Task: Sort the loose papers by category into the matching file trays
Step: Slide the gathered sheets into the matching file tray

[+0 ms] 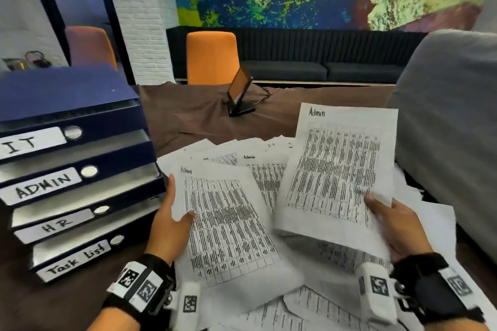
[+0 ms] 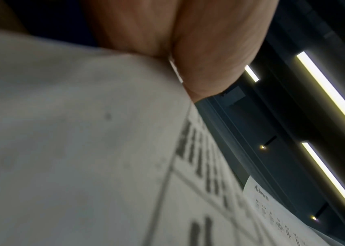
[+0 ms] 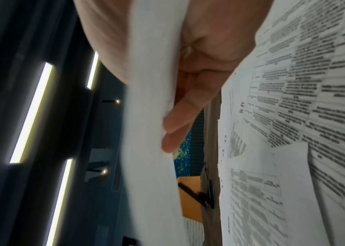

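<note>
Head view: a brown table (image 1: 188, 115) carries a stack of 4 blue file trays (image 1: 80, 164) on the left, labelled IT, ADMIN, HR and Task list, and a spread of loose papers (image 1: 269, 158) beside it. Above that spread, the right hand (image 1: 395, 226) pinches the lower right corner of 1 sheet headed Admin (image 1: 338, 169), thumb on top, lifting it tilted. The left hand (image 1: 169, 223) holds another Admin sheet (image 1: 228, 223) at its left edge, thumb pressed on the face, fingers underneath. A small black tablet on a stand (image 1: 239, 94) stands farther back.
</note>
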The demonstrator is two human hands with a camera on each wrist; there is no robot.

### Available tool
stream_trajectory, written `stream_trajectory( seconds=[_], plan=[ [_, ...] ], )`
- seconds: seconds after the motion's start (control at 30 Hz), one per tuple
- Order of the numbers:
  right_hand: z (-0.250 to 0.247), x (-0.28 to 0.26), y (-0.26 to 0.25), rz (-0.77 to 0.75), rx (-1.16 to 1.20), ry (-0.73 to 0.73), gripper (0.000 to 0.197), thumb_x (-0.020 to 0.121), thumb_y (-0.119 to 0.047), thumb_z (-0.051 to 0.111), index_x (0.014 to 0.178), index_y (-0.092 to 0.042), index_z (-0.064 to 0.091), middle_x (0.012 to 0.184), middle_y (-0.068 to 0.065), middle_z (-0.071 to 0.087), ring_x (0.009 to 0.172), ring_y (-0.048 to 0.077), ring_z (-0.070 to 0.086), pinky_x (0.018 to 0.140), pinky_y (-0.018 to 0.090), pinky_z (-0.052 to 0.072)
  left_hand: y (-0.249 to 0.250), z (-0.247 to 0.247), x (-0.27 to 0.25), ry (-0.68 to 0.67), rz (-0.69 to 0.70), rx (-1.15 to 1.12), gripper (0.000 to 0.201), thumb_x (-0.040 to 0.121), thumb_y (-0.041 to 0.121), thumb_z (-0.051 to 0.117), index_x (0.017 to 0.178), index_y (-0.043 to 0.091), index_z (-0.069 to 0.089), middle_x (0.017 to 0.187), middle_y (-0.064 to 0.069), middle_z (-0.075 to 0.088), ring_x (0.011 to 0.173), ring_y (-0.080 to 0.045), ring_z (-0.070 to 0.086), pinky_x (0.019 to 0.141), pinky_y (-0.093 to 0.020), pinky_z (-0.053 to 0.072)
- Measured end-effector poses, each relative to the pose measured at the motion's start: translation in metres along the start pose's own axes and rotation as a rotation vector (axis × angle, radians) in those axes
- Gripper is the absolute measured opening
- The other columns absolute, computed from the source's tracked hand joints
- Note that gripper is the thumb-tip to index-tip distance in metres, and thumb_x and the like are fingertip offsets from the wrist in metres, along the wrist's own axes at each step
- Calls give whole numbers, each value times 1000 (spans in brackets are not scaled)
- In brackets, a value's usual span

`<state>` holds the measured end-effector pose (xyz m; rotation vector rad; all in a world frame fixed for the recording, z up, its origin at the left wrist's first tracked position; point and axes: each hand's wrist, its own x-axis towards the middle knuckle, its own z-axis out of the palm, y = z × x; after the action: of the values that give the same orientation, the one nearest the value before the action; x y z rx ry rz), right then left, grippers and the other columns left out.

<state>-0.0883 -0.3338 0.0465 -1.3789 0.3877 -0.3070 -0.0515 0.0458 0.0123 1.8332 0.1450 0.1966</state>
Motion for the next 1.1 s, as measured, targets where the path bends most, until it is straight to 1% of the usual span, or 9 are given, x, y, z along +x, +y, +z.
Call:
stream_trajectory(
  seconds=[0.1, 0.2, 0.37, 0.47, 0.57, 0.73, 0.93, 1.0, 1.1],
  plan=[
    [3, -6, -4, 59, -62, -60, 15, 94, -17, 63, 100, -4, 70, 87, 11, 77, 68, 22, 74, 50, 27, 57, -5, -1, 0, -38, -15, 27, 47, 98, 4, 58, 132, 35, 57, 133, 6, 55, 128, -10, 47, 107, -25, 32],
    [17, -12, -2, 131, -186, -201, 18, 95, -20, 63, 97, -3, 70, 87, 15, 77, 69, 28, 74, 50, 28, 55, -2, 1, -2, -22, -87, -28, 23, 99, 26, 60, 119, 22, 70, 122, 2, 65, 122, -15, 57, 102, -26, 37],
    [53, -25, 15, 93, -380, -441, 19, 93, -23, 67, 94, -5, 74, 87, 12, 77, 76, 26, 74, 68, 31, 54, -8, -2, -2, -73, -314, -270, 78, 60, 88, 63, 100, 23, 81, 120, -7, 72, 117, -28, 64, 109, -52, 42],
    [73, -31, 32, 108, -488, -573, 19, 91, -27, 70, 87, -10, 75, 84, 8, 77, 75, 25, 73, 68, 33, 57, -3, -2, -9, -95, -336, -289, 56, 68, 56, 84, 97, 8, 79, 103, -13, 76, 101, -33, 72, 100, -51, 51],
    [86, -23, 46, 78, -510, -562, 26, 87, -39, 73, 89, -13, 76, 92, 19, 74, 82, 36, 71, 77, 47, 58, -4, -4, -17, -97, -283, -229, 19, 88, 11, 73, 104, 1, 74, 100, -16, 76, 91, -33, 74, 94, -50, 55],
    [77, 12, 43, -73, -776, -79, 37, 86, -46, 71, 108, -17, 67, 114, 3, 68, 107, 25, 63, 91, 37, 49, -17, -19, -16, -58, -255, -212, 22, 93, 5, 66, 113, 11, 69, 103, -9, 77, 93, -31, 75, 92, -53, 56],
    [61, 33, 59, 154, -1053, -58, 106, 67, -36, 89, 150, -17, 26, 144, 16, 45, 127, 37, 51, 99, 42, 47, -23, -22, -21, -56, -240, -203, 24, 93, 4, 65, 112, 16, 68, 107, -8, 76, 96, -30, 74, 93, -54, 55],
    [63, 33, 59, 179, -1008, -42, 97, 70, -29, 87, 146, -15, 30, 135, 15, 52, 117, 36, 58, 89, 38, 49, -24, -22, -22, -42, -229, -196, 27, 93, 2, 65, 112, 21, 67, 109, -6, 76, 98, -29, 73, 93, -53, 56],
    [63, 34, 64, 145, -949, 3, 36, 78, -20, 77, 107, -6, 60, 94, 11, 70, 83, 31, 68, 75, 37, 56, -23, -19, -24, -4, -161, -181, 57, 91, -3, 65, 136, 29, 52, 115, 4, 72, 108, -24, 69, 95, -49, 55]
  ],
)
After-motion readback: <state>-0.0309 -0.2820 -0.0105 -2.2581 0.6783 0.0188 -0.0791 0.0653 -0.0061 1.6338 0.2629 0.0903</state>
